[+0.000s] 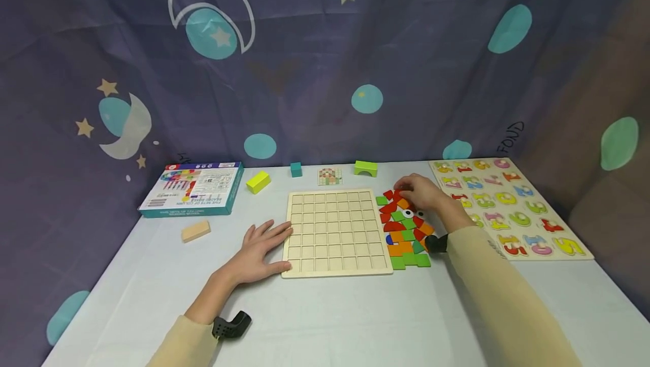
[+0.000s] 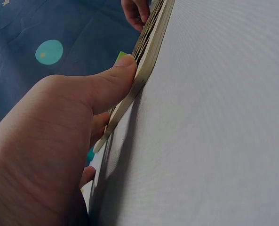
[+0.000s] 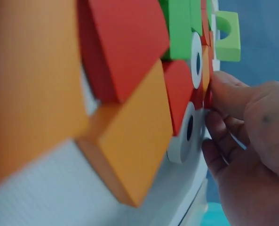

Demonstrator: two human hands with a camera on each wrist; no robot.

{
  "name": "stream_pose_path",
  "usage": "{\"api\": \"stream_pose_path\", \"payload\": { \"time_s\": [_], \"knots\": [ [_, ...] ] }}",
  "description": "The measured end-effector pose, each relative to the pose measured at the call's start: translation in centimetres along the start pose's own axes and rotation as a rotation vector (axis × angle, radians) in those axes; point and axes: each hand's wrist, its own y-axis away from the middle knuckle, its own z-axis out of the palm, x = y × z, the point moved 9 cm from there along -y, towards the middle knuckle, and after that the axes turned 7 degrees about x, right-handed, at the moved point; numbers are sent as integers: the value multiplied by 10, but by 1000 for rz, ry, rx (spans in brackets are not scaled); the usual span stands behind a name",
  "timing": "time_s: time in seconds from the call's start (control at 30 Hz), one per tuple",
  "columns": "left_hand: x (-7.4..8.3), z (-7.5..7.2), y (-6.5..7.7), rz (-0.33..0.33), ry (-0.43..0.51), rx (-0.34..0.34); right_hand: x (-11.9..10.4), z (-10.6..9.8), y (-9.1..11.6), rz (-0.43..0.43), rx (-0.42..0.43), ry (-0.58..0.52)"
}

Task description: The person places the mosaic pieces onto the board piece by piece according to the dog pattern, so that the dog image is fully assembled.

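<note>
A wooden grid board (image 1: 337,232) with square recesses lies on the table. My left hand (image 1: 260,251) rests at its left edge, fingers spread and thumb touching the rim; the left wrist view shows the thumb (image 2: 112,84) on the board's edge. To the right of the board lies a pile of small flat blocks (image 1: 406,249) in red, orange, green and blue, some with eye-like white rings. My right hand (image 1: 421,191) is at the far end of this pile. Its thumb and fingers pinch a small red block (image 3: 208,99), mostly hidden by the hand.
A wooden number puzzle (image 1: 503,209) lies at the right, a boxed toy (image 1: 193,189) at the left. Along the back stand a yellow block (image 1: 258,182), a teal cube (image 1: 296,170), a small pattern card (image 1: 330,176) and a green arch (image 1: 365,168). A plain wooden block (image 1: 195,231) lies front left.
</note>
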Motion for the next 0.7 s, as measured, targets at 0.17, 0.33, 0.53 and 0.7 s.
{"api": "stream_pose_path", "payload": {
  "time_s": [0.17, 0.33, 0.53, 0.7],
  "knots": [
    [0, 0, 1, 1, 0, 1, 1, -4, 1, -10, -9, 18],
    [1, -1, 1, 5, 0, 2, 2, -4, 2, -18, -15, 22],
    [1, 0, 1, 7, 2, 1, 3, -4, 1, -16, -9, 8],
    [2, -1, 1, 6, 8, -1, 2, -9, 3, -10, 3, -38]
  ]
}}
